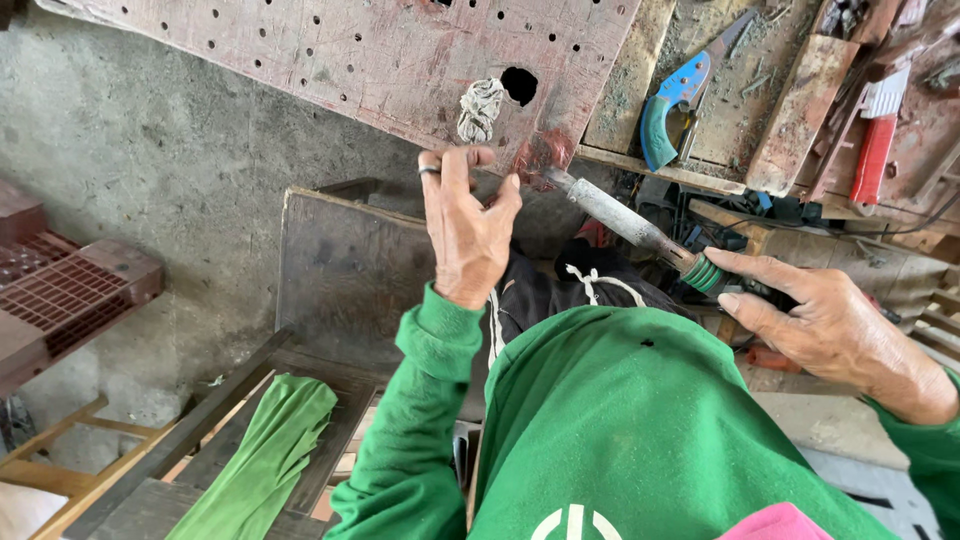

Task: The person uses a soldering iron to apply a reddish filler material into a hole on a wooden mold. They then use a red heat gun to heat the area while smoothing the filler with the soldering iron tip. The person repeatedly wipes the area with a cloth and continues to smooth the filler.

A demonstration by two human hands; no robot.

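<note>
My right hand [830,320] grips the green ribbed handle of a long tool with a grey metal shaft [625,222]. Its tip rests on a small reddish-brown piece [543,155] at the edge of a worn, hole-studded wooden board [330,50]. My left hand [465,225], a ring on one finger, has its fingertips on that piece and the board's edge, right beside the tool tip. Both arms wear green sleeves.
A crumpled grey rag [480,108] lies on the board by a dark hole. Blue-handled pruning shears [675,95] and a red-handled tool [873,155] lie on the cluttered bench at right. A green cloth [265,460] drapes over wooden slats below; a brown plastic crate [70,290] stands at left.
</note>
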